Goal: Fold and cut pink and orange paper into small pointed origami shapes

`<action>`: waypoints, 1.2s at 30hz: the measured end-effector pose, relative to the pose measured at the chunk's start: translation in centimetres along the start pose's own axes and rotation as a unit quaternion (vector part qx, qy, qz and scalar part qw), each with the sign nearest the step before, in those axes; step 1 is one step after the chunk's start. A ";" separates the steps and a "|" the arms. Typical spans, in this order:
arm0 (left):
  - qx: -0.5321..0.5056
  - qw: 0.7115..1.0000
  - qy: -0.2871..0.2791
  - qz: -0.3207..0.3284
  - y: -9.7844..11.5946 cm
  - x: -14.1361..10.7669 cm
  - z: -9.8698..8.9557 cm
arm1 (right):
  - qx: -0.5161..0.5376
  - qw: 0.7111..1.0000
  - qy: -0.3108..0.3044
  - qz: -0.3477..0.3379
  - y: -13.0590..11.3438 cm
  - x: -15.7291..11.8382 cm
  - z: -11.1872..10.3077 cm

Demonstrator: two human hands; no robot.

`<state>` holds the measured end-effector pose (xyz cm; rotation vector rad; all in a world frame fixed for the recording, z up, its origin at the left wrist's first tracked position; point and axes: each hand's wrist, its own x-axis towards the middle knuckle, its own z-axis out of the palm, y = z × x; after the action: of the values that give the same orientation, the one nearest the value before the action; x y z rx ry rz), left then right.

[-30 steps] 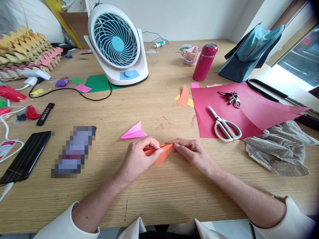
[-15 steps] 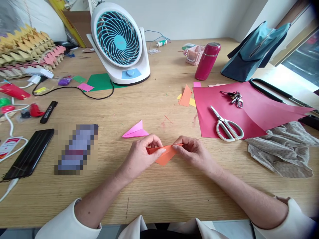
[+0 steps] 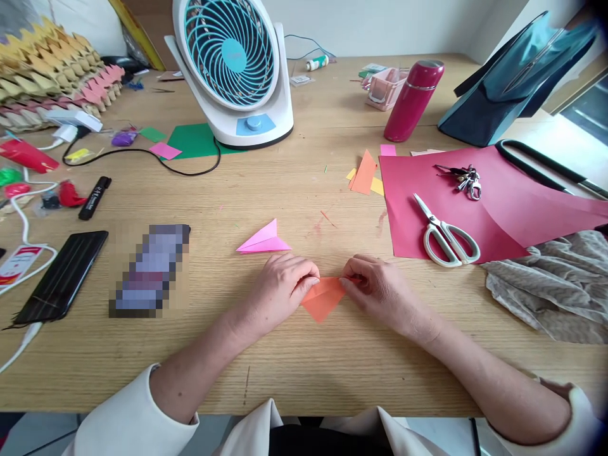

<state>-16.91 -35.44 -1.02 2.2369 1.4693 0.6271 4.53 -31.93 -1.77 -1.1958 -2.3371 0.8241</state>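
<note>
A small piece of folded orange paper is held just above or on the wooden table, its pointed part facing me. My left hand pinches its left end between thumb and fingers. At the right end, my right hand pinches it the same way; the fingers partly cover both ends. Just beyond my left hand lies a folded pink paper piece, shaped like a small plane. Past the hands, to the right, another orange paper piece rests over yellow paper.
White-handled scissors and keys lie on red paper at right, near a crumpled cloth. A red flask, a blue bag and a fan stand behind. Phones lie left.
The orange paper has turned so more of its flat face and downward point shows between my hands. Both hands still pinch its ends. The camera view has shifted slightly.
</note>
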 end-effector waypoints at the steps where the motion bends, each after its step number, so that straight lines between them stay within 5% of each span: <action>1: 0.008 1.000 -0.003 0.004 -0.1 0.0 0.1 | -0.030 1.000 0.001 -0.007 0.1 0.0 0.1; 7: 0.062 0.998 0.001 0.020 -0.7 0.0 0.9 | -0.132 0.984 0.036 -0.115 0.1 -0.8 -0.1; 12: 0.105 0.994 0.002 0.024 -0.6 0.3 0.8 | -0.161 0.967 -0.011 -0.198 -0.1 -1.5 -0.2; 16: 0.149 0.987 0.056 0.035 0.6 -0.6 0.7 | -0.167 0.966 -0.020 -0.194 -0.1 -1.5 -0.2; 21: 0.208 0.964 0.044 0.160 2.3 -3.8 1.7 | -0.139 0.972 -0.029 -0.186 -0.2 -1.4 -0.3; 36: 0.269 0.949 0.026 0.160 2.1 -5.4 1.9 | -0.204 0.952 -0.029 -0.228 -0.3 -1.6 -0.5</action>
<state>-16.12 -41.34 -2.27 2.9392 1.4411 0.4070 5.55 -33.27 -1.33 -0.7134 -2.7601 0.2238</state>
